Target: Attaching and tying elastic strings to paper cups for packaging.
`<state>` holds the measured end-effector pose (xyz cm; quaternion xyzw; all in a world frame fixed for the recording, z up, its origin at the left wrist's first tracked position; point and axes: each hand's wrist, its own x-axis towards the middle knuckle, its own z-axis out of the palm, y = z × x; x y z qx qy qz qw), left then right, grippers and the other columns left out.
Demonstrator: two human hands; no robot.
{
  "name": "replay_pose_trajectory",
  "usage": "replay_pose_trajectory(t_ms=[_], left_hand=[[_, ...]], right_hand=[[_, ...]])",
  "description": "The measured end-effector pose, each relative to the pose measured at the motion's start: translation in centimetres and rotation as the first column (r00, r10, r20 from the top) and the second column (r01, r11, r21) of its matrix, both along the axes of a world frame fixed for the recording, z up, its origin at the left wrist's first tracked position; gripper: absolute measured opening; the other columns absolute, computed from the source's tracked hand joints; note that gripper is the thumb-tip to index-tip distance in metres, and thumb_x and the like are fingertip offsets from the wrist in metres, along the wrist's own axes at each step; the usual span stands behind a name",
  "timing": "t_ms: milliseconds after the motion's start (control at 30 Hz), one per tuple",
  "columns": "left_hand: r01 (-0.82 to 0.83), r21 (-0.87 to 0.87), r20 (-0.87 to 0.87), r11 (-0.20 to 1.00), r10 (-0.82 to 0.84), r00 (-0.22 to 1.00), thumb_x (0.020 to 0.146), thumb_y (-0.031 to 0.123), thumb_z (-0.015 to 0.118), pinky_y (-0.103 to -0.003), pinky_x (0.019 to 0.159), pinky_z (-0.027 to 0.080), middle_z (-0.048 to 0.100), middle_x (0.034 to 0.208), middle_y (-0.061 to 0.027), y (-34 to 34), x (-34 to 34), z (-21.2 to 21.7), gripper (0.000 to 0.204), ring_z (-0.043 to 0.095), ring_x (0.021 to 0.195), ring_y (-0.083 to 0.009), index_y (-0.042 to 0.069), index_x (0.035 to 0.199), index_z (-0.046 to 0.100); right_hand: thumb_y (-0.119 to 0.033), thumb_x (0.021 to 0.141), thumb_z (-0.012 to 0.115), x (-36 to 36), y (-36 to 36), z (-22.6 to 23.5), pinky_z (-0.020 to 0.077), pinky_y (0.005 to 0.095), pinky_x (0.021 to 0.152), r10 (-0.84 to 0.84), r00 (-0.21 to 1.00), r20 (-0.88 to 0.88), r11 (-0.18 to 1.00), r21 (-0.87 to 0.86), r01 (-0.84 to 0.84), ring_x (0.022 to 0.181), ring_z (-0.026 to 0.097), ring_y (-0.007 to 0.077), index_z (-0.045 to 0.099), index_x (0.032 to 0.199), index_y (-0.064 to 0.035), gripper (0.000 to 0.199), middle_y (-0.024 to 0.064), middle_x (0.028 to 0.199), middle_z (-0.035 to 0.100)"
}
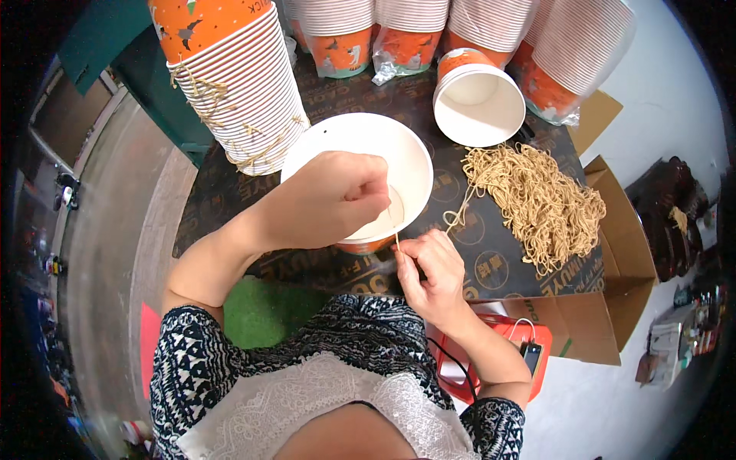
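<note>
Your left hand (333, 201) reaches over the big white bucket (360, 146), fingers pinched on a tan string (392, 222) that runs down across the bucket's near rim. Your right hand (433, 276) is just below that rim, thumb and fingers clenched on the lower end of the same string. The bucket stands on the dark bench (491, 264), close to your body. A heap of tan strings (537, 199) lies to its right, a smaller open bucket (479, 103) behind it, and stacked buckets (238, 77) at the left.
</note>
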<state>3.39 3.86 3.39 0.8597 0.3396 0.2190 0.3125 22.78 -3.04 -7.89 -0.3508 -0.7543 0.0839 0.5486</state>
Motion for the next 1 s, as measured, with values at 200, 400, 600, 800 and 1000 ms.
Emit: replay_pose_trajectory(t_ms=[200, 400, 600, 800, 1000], left_hand=[[0.07, -0.342, 0.263, 0.937, 0.025, 0.964, 0.089, 0.004, 0.063, -0.021, 0.058, 0.042, 0.066, 0.081, -0.0028, -0.6, 0.6, -0.5, 0.013, 0.051, 0.065, -0.0042, 0.001, 0.077, 0.061], [0.151, -0.61, 0.365, 0.778, 0.107, 0.925, 0.085, 0.007, 0.067, -0.02, 0.051, 0.043, 0.065, 0.071, -0.0025, -0.5, 0.6, 0.4, 0.009, 0.054, 0.06, -0.0041, -0.001, 0.082, 0.065], [0.141, -0.56, 0.289, 0.816, 0.033, 0.957, 0.087, 0.003, 0.069, -0.021, 0.055, 0.045, 0.067, 0.081, -0.0027, -0.7, 0.7, -0.3, 0.007, 0.056, 0.062, -0.0052, 0.0, 0.093, 0.066], [0.119, -0.117, 0.095, 0.986, -0.108, 0.99, 0.083, 0.001, 0.072, -0.022, 0.061, 0.047, 0.065, 0.076, -0.0013, -1.7, 1.7, 0.4, 0.011, 0.058, 0.068, -0.0047, 0.001, 0.092, 0.066], [0.1, -0.003, 0.129, 0.995, -0.099, 0.987, 0.085, 0.003, 0.066, -0.024, 0.065, 0.048, 0.064, 0.076, -0.0016, -0.9, 1.3, -0.4, 0.007, 0.058, 0.069, -0.007, 0.0, 0.091, 0.065]], right_hand=[[0.003, 0.077, 0.068, -0.7, 0.0, 0.3, 0.0459, 0.0379, 0.068, 0.08, 0.997, -0.003, 0.997, -0.013, -0.08, 0.075, 0.06, 0.03, 0.062, 0.087, 0.0005, 0.012, 0.0134, 0.087, 0.066], [0.004, 0.078, 0.067, -0.4, -0.2, 0.9, 0.0469, 0.0381, 0.07, 0.11, 0.993, 0.048, 0.994, -0.027, -0.109, 0.078, 0.061, 0.0301, 0.061, 0.089, 0.0006, 0.013, 0.0149, 0.091, 0.066], [0.004, 0.08, 0.064, 1.8, -0.3, 4.1, 0.0451, 0.0371, 0.068, 0.168, 0.985, 0.036, 0.983, -0.085, -0.164, 0.074, 0.059, 0.0287, 0.061, 0.09, -0.0004, 0.011, 0.0128, 0.086, 0.064], [0.004, 0.078, 0.07, 1.8, 0.7, 6.7, 0.0424, 0.0362, 0.064, 0.046, 0.992, 0.119, 0.992, 0.107, -0.059, 0.068, 0.056, 0.0272, 0.063, 0.089, -0.0016, 0.014, 0.0099, 0.08, 0.063], [0.008, 0.074, 0.066, 2.3, 1.0, 7.2, 0.0431, 0.0382, 0.061, 0.197, 0.977, -0.074, 0.98, -0.004, -0.198, 0.07, 0.056, 0.0273, 0.064, 0.088, -0.0025, 0.018, 0.011, 0.078, 0.06]])
